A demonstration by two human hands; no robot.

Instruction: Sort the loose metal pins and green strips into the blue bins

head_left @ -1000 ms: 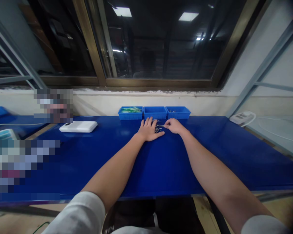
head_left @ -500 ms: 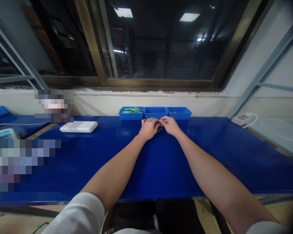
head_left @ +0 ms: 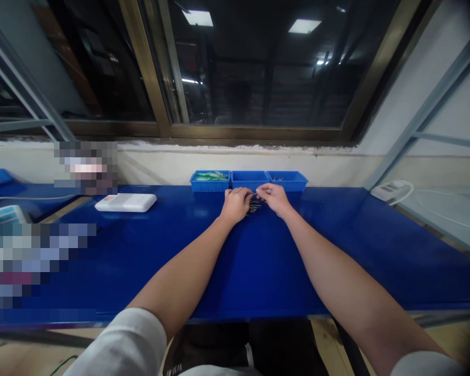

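My left hand (head_left: 236, 204) and my right hand (head_left: 273, 199) are close together over the far part of the blue table. Between their fingertips is a small thin metal piece (head_left: 254, 194), pinched from both sides. Below it, several thin metal pieces (head_left: 254, 208) lie in a small pile beside my left hand. Just beyond stand three blue bins. The left bin (head_left: 210, 186) holds green and white material, the middle bin (head_left: 250, 176) shows no contents, and a few small metal pieces lie in the right bin (head_left: 293, 185).
A white box-shaped device (head_left: 126, 202) lies on the blue table (head_left: 250, 271) at left. A white power strip (head_left: 391, 190) with a cable sits at the far right. Grey metal frames rise on both sides, and a window is behind.
My fingertips have moved slightly apart, so the thin piece between them shows. More of the pile below is uncovered.
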